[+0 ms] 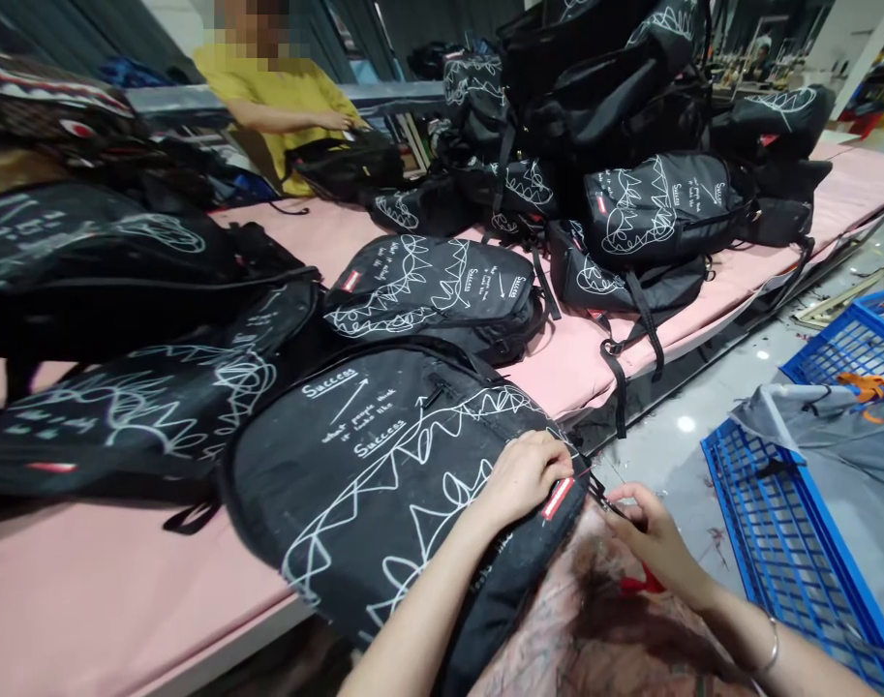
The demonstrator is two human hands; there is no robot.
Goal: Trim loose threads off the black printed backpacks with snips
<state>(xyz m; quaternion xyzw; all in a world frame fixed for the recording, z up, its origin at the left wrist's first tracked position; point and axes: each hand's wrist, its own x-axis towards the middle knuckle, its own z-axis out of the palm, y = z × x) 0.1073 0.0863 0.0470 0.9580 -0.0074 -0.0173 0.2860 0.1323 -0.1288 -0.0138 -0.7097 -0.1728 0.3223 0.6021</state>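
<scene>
Black backpacks lie on a pink-covered table.

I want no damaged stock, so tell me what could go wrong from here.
The large black backpack with white scribbles overhangs the pink-covered table; it might slide off if the left hand lifts away. The dangling black strap beyond the table's edge could snag. The small red item by the right hand, too hidden to identify, might drop.

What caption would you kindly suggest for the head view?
Left hand on a scribbled black bag, right hand at its edge, more bags on the pink table.
</scene>
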